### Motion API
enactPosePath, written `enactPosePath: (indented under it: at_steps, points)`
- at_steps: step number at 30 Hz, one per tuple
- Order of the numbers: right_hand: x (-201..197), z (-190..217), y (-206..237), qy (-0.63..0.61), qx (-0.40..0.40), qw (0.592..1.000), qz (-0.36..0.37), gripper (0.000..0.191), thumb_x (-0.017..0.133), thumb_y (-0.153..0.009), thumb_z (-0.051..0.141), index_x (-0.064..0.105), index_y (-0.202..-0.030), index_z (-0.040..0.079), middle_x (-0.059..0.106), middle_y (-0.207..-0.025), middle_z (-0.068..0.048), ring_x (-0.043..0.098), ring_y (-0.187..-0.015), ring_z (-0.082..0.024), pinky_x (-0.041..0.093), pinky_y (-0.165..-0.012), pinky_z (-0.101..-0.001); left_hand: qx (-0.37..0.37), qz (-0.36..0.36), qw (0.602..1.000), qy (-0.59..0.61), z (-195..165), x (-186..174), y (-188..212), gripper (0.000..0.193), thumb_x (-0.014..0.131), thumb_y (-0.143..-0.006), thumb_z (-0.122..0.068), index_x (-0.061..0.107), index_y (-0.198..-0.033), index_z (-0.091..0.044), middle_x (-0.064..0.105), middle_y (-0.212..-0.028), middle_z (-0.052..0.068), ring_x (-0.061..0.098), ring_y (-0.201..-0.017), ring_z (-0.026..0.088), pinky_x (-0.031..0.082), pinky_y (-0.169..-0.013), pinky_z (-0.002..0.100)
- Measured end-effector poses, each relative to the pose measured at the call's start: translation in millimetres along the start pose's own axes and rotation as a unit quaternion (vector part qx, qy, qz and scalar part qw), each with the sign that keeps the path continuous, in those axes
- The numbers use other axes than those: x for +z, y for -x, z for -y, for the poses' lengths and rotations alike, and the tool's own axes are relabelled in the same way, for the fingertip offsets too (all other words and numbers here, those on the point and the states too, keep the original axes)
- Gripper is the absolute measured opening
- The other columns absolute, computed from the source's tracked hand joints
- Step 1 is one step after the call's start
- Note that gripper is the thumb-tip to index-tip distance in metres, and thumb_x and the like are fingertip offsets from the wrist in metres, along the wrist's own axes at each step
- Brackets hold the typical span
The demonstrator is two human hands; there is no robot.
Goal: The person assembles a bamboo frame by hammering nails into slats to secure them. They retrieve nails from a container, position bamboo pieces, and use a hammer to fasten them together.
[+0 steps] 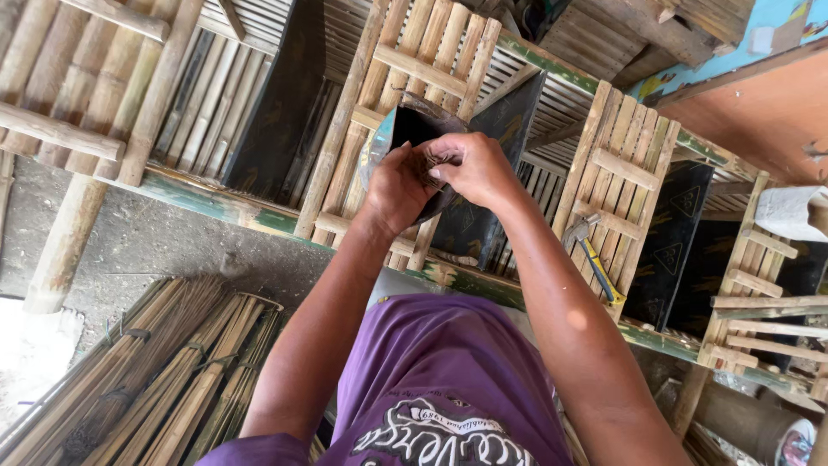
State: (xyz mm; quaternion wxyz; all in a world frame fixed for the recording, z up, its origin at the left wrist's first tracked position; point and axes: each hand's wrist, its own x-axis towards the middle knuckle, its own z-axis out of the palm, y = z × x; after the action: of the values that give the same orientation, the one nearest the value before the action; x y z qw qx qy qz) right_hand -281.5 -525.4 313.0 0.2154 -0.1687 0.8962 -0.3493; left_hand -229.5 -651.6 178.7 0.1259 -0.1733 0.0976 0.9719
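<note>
My left hand (395, 192) grips a dark, shiny pouch or container (405, 128) from below and holds it up in front of me. My right hand (473, 166) reaches into its open mouth with fingertips pinched; what the fingers hold is hidden. Both hands are above a bamboo slat panel (423, 78) that lies on a long bamboo frame. A hammer with a yellow and blue handle (593, 259) rests on another slat panel (625, 173) just right of my right forearm.
Black sheet panels (280, 112) stand between the slat panels along the green-edged frame (216, 200). Bundles of thin bamboo strips (164, 371) lie on the ground at lower left. A thick bamboo post (69, 242) stands at left. An orange wall (759, 112) is at upper right.
</note>
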Motion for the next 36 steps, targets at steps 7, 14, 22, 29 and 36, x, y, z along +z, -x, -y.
enactPosePath:
  at_steps: [7, 14, 22, 29, 36]
  points:
    - [-8.6, 12.4, 16.8, -0.026, -0.055, 0.998, -0.019, 0.039, 0.069, -0.083, -0.011, 0.073, -0.118, 0.004, 0.076, -0.114, -0.01, 0.076, -0.104, -0.019, 0.063, -0.089, -0.0293, -0.019, 0.051, 0.998, 0.015, -18.6, 16.6, 19.0, 0.044, 0.036, -0.109, -0.027, 0.064, -0.122, 0.004, 0.071, -0.12, 0.019, 0.067, -0.114, 0.031, 0.052, -0.103, 0.048]
    - [-21.0, 10.5, 18.8, 0.025, -0.152, 0.983, -0.097, 0.025, 0.071, -0.089, -0.011, 0.073, -0.111, 0.001, 0.072, -0.111, -0.012, 0.074, -0.095, -0.022, 0.061, -0.079, -0.032, -0.02, 0.085, 0.995, 0.045, -19.4, 34.6, 22.8, 0.05, 0.033, -0.11, -0.029, 0.062, -0.126, 0.008, 0.069, -0.127, 0.021, 0.065, -0.121, 0.032, 0.05, -0.111, 0.047]
    - [-17.5, 14.4, 30.5, 0.032, -0.158, 0.984, -0.073, 0.014, 0.075, -0.092, -0.004, 0.075, -0.104, 0.001, 0.071, -0.104, -0.012, 0.073, -0.09, -0.024, 0.058, -0.075, -0.0342, 0.004, 0.11, 0.993, 0.048, -23.0, 46.0, 31.1, 0.054, 0.032, -0.111, -0.032, 0.059, -0.133, 0.009, 0.062, -0.141, 0.024, 0.06, -0.133, 0.031, 0.045, -0.118, 0.045]
    - [-16.9, 18.7, 31.7, 0.038, -0.202, 0.975, -0.085, 0.013, 0.076, -0.092, -0.001, 0.075, -0.105, 0.0, 0.075, -0.104, -0.014, 0.074, -0.095, -0.025, 0.059, -0.081, -0.0348, 0.016, 0.117, 0.993, 0.011, -24.5, 58.5, 37.6, 0.054, 0.03, -0.112, -0.032, 0.059, -0.135, 0.008, 0.062, -0.142, 0.024, 0.059, -0.134, 0.031, 0.045, -0.118, 0.045]
    - [-25.3, 19.2, 29.1, -0.051, -0.086, 0.995, -0.03, 0.012, 0.071, -0.095, 0.002, 0.076, -0.106, 0.002, 0.08, -0.099, -0.01, 0.077, -0.091, -0.018, 0.059, -0.082, -0.0309, 0.005, 0.103, 0.995, 0.008, -22.6, 62.5, 42.6, 0.052, 0.031, -0.114, -0.032, 0.061, -0.135, 0.005, 0.063, -0.139, 0.021, 0.06, -0.131, 0.031, 0.047, -0.116, 0.047]
